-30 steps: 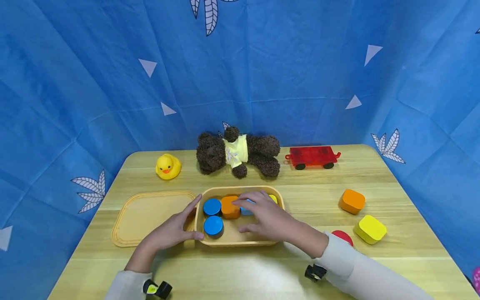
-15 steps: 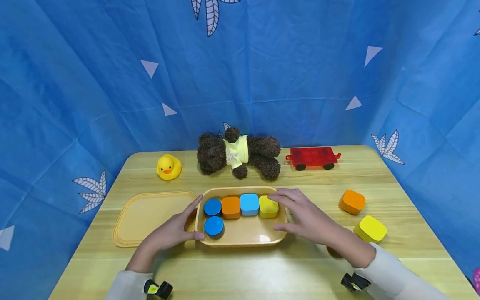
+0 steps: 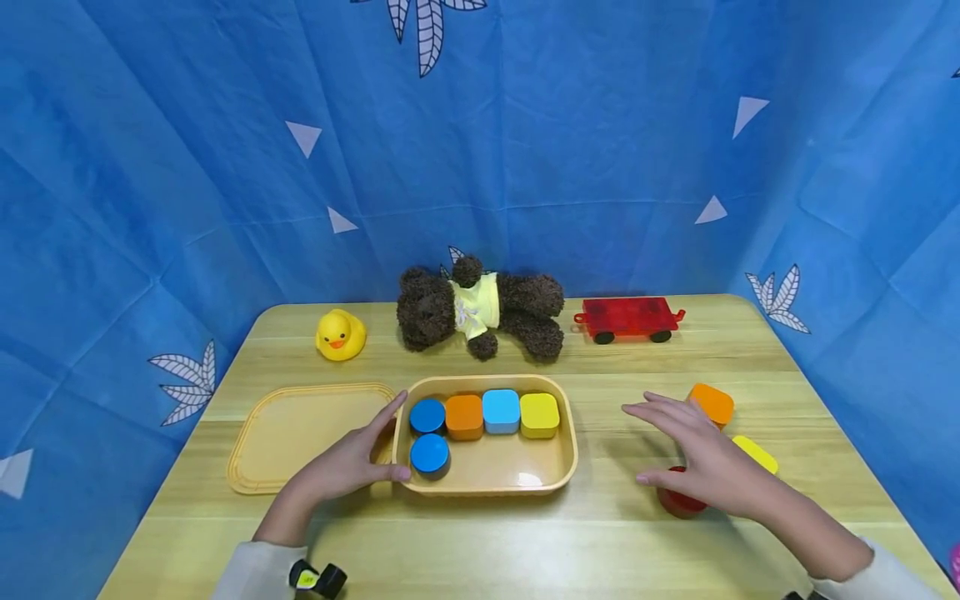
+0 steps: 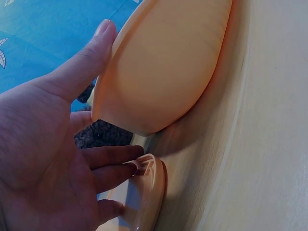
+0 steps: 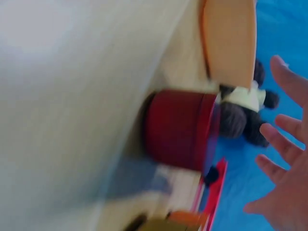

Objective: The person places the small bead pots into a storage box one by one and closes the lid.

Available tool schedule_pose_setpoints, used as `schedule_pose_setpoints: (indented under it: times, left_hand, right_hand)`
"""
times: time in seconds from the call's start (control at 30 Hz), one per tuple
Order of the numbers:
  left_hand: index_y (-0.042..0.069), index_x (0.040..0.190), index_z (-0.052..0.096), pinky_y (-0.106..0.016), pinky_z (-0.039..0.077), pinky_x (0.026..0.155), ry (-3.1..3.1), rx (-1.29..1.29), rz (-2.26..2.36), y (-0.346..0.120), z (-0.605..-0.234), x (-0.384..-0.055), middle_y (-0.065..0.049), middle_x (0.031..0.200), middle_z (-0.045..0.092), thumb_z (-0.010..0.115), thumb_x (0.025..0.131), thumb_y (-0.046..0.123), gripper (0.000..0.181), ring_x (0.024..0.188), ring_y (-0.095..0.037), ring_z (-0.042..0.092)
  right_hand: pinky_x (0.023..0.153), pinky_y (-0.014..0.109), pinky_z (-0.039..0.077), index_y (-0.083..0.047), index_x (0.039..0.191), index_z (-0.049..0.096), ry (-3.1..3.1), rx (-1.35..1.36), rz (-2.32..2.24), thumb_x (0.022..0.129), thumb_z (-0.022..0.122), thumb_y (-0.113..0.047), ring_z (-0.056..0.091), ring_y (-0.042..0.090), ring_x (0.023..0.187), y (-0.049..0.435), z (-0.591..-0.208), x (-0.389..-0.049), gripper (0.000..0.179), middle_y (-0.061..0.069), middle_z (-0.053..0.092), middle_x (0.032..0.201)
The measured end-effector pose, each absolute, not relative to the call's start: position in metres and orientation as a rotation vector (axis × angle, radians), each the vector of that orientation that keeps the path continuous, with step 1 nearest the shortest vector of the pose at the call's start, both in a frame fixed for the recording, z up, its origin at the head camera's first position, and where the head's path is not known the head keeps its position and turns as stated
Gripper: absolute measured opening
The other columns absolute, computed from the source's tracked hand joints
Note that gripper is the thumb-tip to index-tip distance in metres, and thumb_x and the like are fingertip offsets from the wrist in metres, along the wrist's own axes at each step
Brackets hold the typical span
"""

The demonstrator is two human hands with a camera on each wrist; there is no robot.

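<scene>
In the head view, my left hand spans the left end of a tan plastic box, thumb and index finger at its rim. The left wrist view shows the thumb on the box wall, other fingers spread near the flat tan lid. Inside the box are two blue round tubs, an orange, a light blue and a yellow rounded-square piece. My right hand, fingers spread and holding nothing, hovers over a red round tub, partly hiding it.
An orange piece and a yellow piece lie behind my right hand, partly covered. Along the back are a rubber duck, a brown teddy bear in a yellow shirt, and a red toy wagon. Blue cloth hangs behind.
My right hand has withdrawn from the box and moved right to the red tub, uncovering the light blue and yellow pieces. My left hand stays at the box's left end.
</scene>
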State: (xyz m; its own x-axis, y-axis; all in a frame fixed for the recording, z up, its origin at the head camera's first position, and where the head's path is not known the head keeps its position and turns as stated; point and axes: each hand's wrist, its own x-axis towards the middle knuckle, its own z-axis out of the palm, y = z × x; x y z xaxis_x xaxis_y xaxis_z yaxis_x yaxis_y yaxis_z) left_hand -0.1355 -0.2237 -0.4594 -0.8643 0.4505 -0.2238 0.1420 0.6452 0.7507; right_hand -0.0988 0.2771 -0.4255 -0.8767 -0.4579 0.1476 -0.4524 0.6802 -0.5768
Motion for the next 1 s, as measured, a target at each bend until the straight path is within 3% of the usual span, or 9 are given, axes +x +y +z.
schedule_pose_setpoints:
  times: [0.27,0.4,0.6,0.8,1.0]
  left_hand:
    - [0.033,0.168,0.005,-0.064,0.024,0.121,2.467,0.450,1.073,-0.223,-0.458,-0.135,-0.019,0.168,0.027,0.079,0.091,0.044,0.108,0.151,-0.045,0.031]
    - [0.032,0.168,0.005,-0.062,0.024,0.121,2.464,0.470,1.085,-0.224,-0.459,-0.135,-0.018,0.167,0.029,0.078,0.091,0.043,0.107,0.151,-0.042,0.031]
    - [0.030,0.168,0.005,-0.064,0.024,0.121,2.465,0.494,1.086,-0.225,-0.458,-0.134,-0.019,0.168,0.027,0.078,0.092,0.043,0.106,0.151,-0.044,0.030]
    - [0.033,0.167,0.005,-0.062,0.022,0.122,2.459,0.467,1.096,-0.224,-0.459,-0.135,-0.016,0.168,0.027,0.078,0.091,0.043,0.106,0.152,-0.042,0.030]
    - [0.031,0.168,0.005,-0.064,0.024,0.121,2.469,0.478,1.084,-0.224,-0.456,-0.135,-0.018,0.167,0.029,0.079,0.091,0.043,0.107,0.150,-0.044,0.032]
  right_hand:
    - [0.119,0.072,-0.007,-0.016,0.149,0.055,2.849,-0.673,-0.886,0.078,0.086,-0.051,0.037,0.049,0.141,0.313,-0.434,-0.085,0.085,0.024,0.049,0.152]
    - [0.119,0.071,-0.007,-0.016,0.148,0.056,2.845,-0.641,-0.821,0.072,0.087,-0.056,0.038,0.047,0.142,0.321,-0.436,-0.082,0.091,0.018,0.057,0.147]
    - [0.118,0.073,-0.006,-0.017,0.148,0.055,2.842,-0.662,-0.772,0.066,0.094,-0.047,0.046,0.044,0.137,0.328,-0.440,-0.078,0.095,0.000,0.069,0.130]
    - [0.121,0.070,-0.004,-0.015,0.141,0.061,2.893,-0.717,-0.732,0.068,0.096,-0.033,0.052,0.042,0.132,0.331,-0.448,-0.075,0.083,0.003,0.069,0.130]
    - [0.122,0.068,0.001,-0.019,0.129,0.069,2.942,-0.784,-0.693,0.070,0.095,-0.035,0.052,0.041,0.130,0.333,-0.454,-0.075,0.067,0.006,0.069,0.132]
